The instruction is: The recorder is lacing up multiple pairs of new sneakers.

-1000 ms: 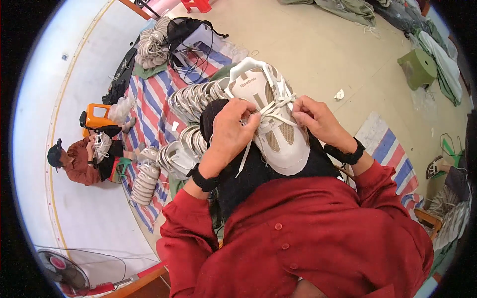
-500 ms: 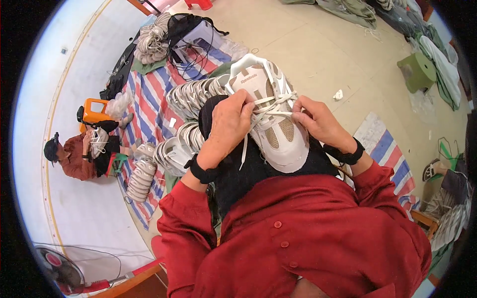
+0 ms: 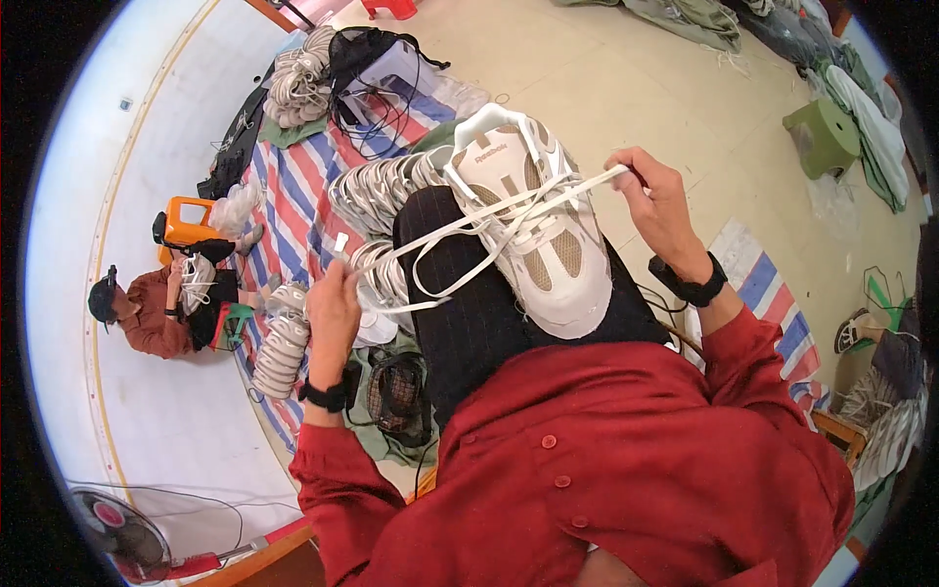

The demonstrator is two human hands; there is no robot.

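Observation:
A white and beige sneaker (image 3: 559,284) rests across my dark-trousered lap, toe toward me. Its cream shoelaces (image 3: 479,221) cross over the tongue and stretch out to both sides. My left hand (image 3: 334,301), slightly blurred, is closed on one lace out to the left, past my knee, with a loop of lace sagging between it and the shoe. To the right of the shoe, my right hand (image 3: 653,196) pinches the other lace between thumb and fingers, pulling it taut. Neither hand touches the shoe itself.
Rows of similar shoes (image 3: 377,196) stand on a striped sheet (image 3: 303,181) left of my legs. Farther left, a seated person (image 3: 161,308) holds a shoe beside an orange stool (image 3: 186,220). A green stool (image 3: 820,142) stands at right, a fan (image 3: 117,528) at lower left.
My hands have moved apart from over the laces. The left went far left and toward me, drawing a lace out; the right moved right and away, pulling its lace. The shoe stayed put.

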